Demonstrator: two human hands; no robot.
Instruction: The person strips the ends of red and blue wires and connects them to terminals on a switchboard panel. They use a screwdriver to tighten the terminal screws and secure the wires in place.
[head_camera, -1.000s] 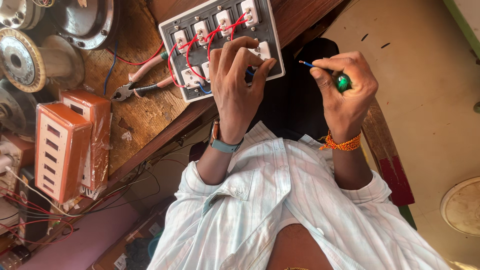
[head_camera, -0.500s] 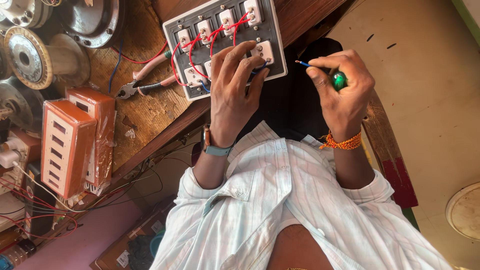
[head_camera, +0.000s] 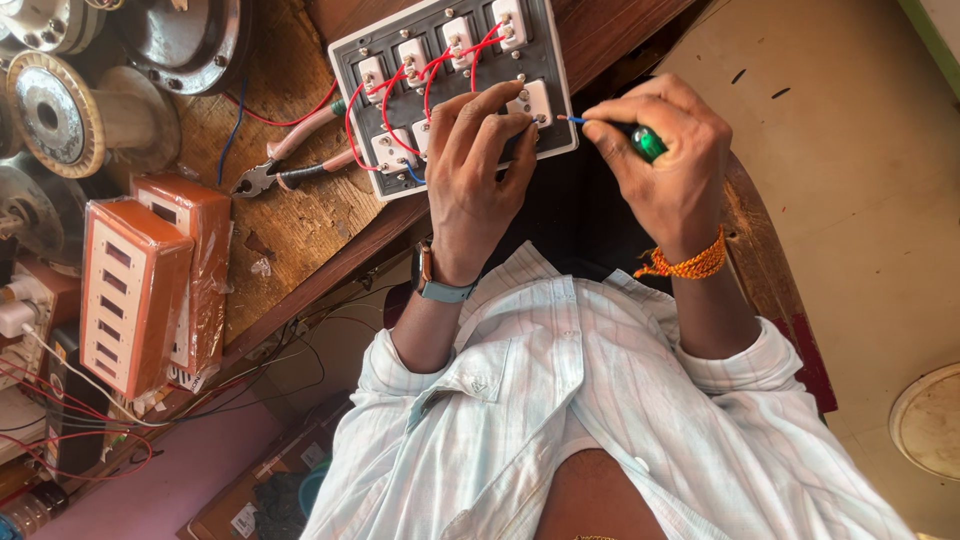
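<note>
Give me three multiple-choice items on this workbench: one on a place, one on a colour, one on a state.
1. Where do the pliers lie?
A. on the wooden bench, left of the switch panel
B. in the right hand
C. on top of the orange boxes

2. What colour are the wires looping between the switch backs?
A. green
B. red
C. yellow

3. What is the right hand doing?
A. lying open on the bench
B. gripping a screwdriver
C. holding the pliers

Answers:
1 A: the pliers lie on the bare wood beside the switch panel.
2 B: the wires arching from terminal to terminal are red.
3 B: the right hand is closed around the green-handled screwdriver, its tip at the panel's edge, while the left hand rests on the panel.
</note>
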